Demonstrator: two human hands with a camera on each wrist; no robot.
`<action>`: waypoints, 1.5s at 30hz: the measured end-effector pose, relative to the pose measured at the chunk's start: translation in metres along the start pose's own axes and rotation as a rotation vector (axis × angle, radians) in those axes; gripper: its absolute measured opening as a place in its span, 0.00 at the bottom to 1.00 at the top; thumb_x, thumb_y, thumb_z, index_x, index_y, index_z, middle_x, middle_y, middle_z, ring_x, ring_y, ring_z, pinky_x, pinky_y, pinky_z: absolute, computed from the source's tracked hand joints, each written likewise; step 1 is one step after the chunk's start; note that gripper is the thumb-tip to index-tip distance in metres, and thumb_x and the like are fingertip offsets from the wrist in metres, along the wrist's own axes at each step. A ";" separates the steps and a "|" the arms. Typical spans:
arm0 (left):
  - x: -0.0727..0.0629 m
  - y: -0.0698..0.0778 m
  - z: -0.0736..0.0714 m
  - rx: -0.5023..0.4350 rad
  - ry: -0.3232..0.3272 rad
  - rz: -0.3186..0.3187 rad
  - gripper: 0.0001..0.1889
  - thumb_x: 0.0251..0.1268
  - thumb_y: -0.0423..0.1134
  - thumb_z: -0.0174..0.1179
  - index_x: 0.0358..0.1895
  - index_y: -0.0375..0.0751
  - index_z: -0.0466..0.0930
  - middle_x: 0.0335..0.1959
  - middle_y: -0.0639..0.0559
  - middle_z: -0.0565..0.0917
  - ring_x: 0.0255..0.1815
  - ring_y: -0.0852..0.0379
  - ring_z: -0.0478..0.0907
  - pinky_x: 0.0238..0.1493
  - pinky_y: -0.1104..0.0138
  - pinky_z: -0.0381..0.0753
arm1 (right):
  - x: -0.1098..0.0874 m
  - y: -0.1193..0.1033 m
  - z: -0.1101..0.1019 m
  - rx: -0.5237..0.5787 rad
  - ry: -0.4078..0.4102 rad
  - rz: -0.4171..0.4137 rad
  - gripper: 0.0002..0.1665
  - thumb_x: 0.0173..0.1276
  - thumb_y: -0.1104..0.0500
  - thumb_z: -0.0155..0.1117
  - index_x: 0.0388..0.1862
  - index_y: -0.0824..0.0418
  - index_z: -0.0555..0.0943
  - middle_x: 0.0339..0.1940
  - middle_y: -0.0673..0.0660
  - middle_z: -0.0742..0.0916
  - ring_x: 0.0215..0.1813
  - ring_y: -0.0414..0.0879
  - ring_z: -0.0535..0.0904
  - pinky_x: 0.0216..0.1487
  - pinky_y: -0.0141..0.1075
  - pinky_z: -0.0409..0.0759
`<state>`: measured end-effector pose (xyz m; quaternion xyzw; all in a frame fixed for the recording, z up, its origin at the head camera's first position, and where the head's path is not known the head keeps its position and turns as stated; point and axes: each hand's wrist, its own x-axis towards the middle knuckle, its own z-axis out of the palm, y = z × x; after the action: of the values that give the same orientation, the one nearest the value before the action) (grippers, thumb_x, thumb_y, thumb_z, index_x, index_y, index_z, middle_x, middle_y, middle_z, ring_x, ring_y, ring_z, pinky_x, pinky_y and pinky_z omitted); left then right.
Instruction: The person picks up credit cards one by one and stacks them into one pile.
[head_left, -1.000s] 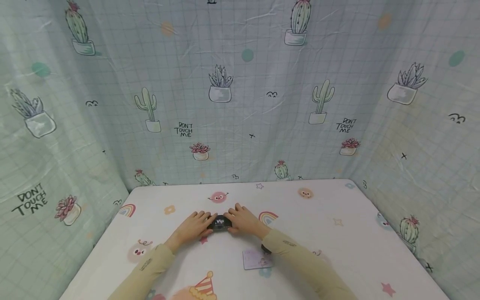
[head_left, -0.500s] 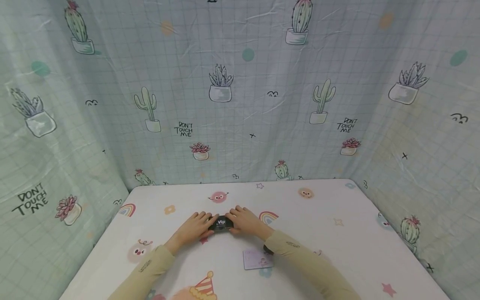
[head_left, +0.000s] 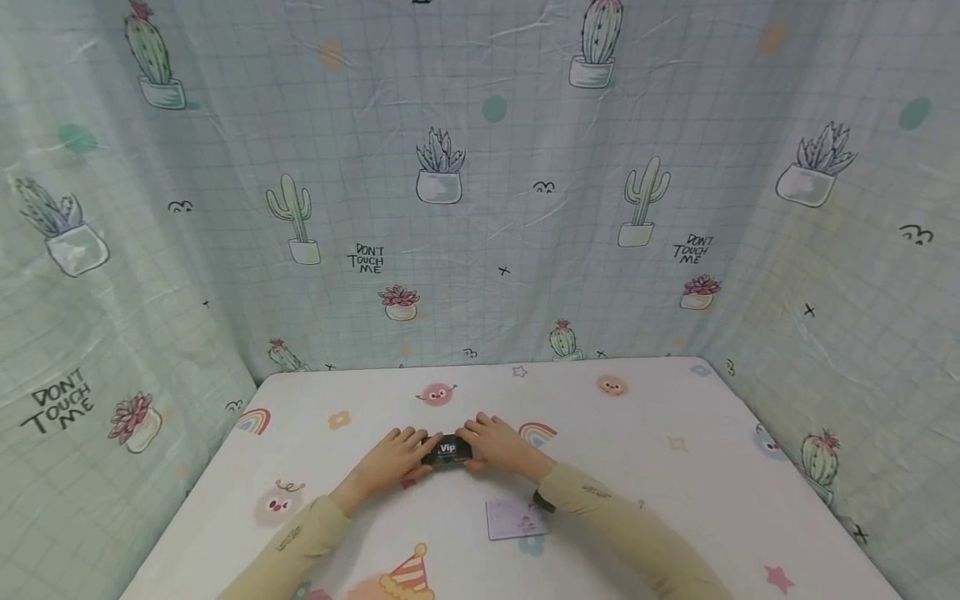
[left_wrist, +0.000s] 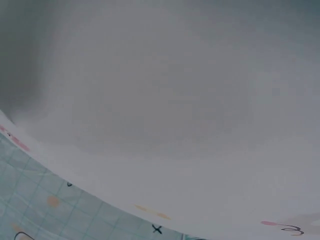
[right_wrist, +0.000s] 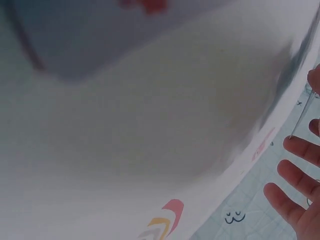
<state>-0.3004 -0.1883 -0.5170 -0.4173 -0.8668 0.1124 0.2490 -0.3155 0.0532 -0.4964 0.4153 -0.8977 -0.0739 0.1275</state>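
A black card (head_left: 448,457) printed "Vip" is held over the middle of the table. My left hand (head_left: 388,460) pinches its left end between thumb and fingers, and my right hand (head_left: 498,443) pinches the right end the same way. In the right wrist view the thumb and index finger of the right hand (right_wrist: 302,180) meet a thin, clear-looking edge, while the other fingers stay apart from it. The left wrist view shows no hand, only the blurred pale tabletop.
A light purple card (head_left: 512,521) lies on the white printed table (head_left: 615,450), beside the right forearm. A small dark object (head_left: 543,502) shows under the right cuff. Patterned curtains (head_left: 480,233) with cactus drawings enclose the back and both sides.
Both hands and the black card have shifted slightly to the right and a little nearer. Their hold on the card looks the same, and the purple card has stayed in place.
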 end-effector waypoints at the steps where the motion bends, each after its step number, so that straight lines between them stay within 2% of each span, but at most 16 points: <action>1: 0.000 0.001 0.000 -0.001 0.009 0.004 0.28 0.58 0.55 0.53 0.61 0.48 0.65 0.43 0.52 0.76 0.41 0.56 0.71 0.40 0.63 0.72 | -0.001 0.000 0.000 0.001 0.003 -0.002 0.31 0.58 0.37 0.54 0.57 0.50 0.69 0.48 0.47 0.79 0.46 0.41 0.71 0.46 0.35 0.74; 9: 0.000 0.005 -0.004 -0.001 0.057 0.034 0.29 0.56 0.54 0.55 0.61 0.47 0.66 0.43 0.52 0.76 0.41 0.56 0.71 0.39 0.64 0.72 | -0.008 0.001 0.000 0.018 -0.003 -0.001 0.31 0.58 0.37 0.54 0.56 0.49 0.69 0.47 0.46 0.78 0.45 0.40 0.70 0.44 0.34 0.74; 21: -0.001 0.013 -0.009 -0.001 0.049 0.056 0.28 0.58 0.56 0.51 0.62 0.49 0.65 0.44 0.53 0.76 0.42 0.56 0.72 0.41 0.63 0.72 | -0.022 0.000 -0.003 0.028 0.018 -0.020 0.31 0.58 0.36 0.54 0.56 0.49 0.69 0.48 0.46 0.78 0.45 0.40 0.70 0.45 0.35 0.74; 28: 0.000 0.018 -0.015 -0.003 0.125 0.074 0.26 0.62 0.57 0.46 0.60 0.49 0.67 0.42 0.52 0.76 0.40 0.56 0.71 0.40 0.64 0.72 | -0.027 0.000 -0.004 0.045 0.014 -0.019 0.31 0.58 0.37 0.54 0.57 0.49 0.68 0.48 0.46 0.78 0.47 0.40 0.70 0.47 0.35 0.74; 33: -0.001 0.023 -0.019 -0.007 0.072 0.057 0.28 0.58 0.56 0.52 0.60 0.50 0.67 0.44 0.52 0.76 0.42 0.55 0.72 0.41 0.63 0.72 | -0.031 -0.003 -0.006 0.060 0.013 -0.025 0.31 0.58 0.37 0.54 0.57 0.49 0.68 0.48 0.46 0.78 0.47 0.41 0.70 0.47 0.36 0.74; 36: -0.001 0.026 -0.022 -0.007 0.050 0.051 0.28 0.58 0.56 0.52 0.61 0.50 0.66 0.45 0.52 0.76 0.44 0.55 0.72 0.43 0.62 0.72 | -0.033 -0.003 -0.007 0.046 0.022 -0.035 0.31 0.58 0.37 0.54 0.57 0.50 0.68 0.48 0.46 0.78 0.47 0.41 0.70 0.46 0.35 0.74; 45: -0.001 0.029 -0.026 -0.023 0.056 0.053 0.28 0.59 0.57 0.50 0.61 0.50 0.66 0.46 0.52 0.76 0.45 0.55 0.72 0.43 0.62 0.72 | -0.039 -0.004 -0.011 0.051 0.047 -0.045 0.30 0.58 0.37 0.54 0.56 0.50 0.68 0.46 0.46 0.78 0.45 0.41 0.69 0.44 0.34 0.74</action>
<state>-0.2671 -0.1713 -0.5073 -0.4460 -0.8492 0.0972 0.2654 -0.2854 0.0803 -0.4933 0.4399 -0.8866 -0.0441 0.1362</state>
